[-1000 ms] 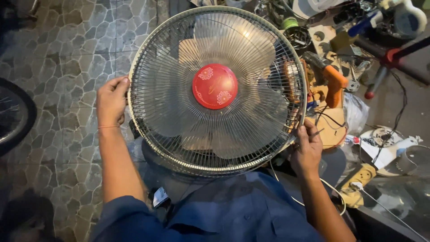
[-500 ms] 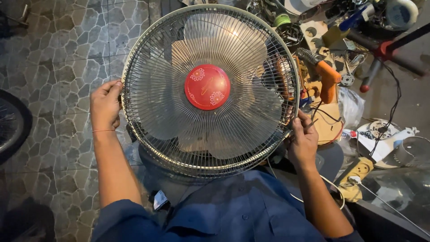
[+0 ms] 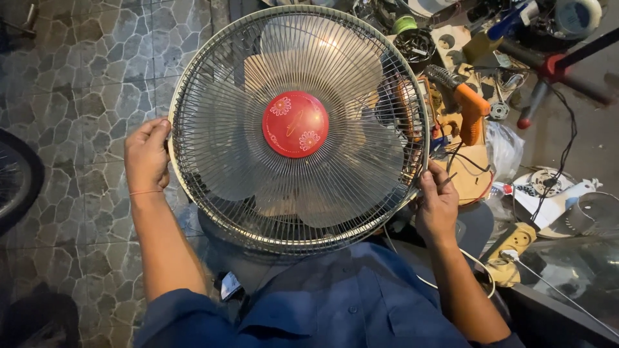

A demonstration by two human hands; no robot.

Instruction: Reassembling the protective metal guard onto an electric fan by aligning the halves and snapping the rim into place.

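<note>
While both hands grip opposite sides of its rim, the fan guard (image 3: 298, 122) fills the centre of the frame. Left hand (image 3: 146, 156): clamped at the rim's left. Right hand (image 3: 437, 203): closed on the lower right rim, possibly pinching a small clip. Front grille seated, red hub cap (image 3: 295, 124) fitted; rim fastening apparently unfinished. Orange tool (image 3: 465, 106), upper right.
</note>
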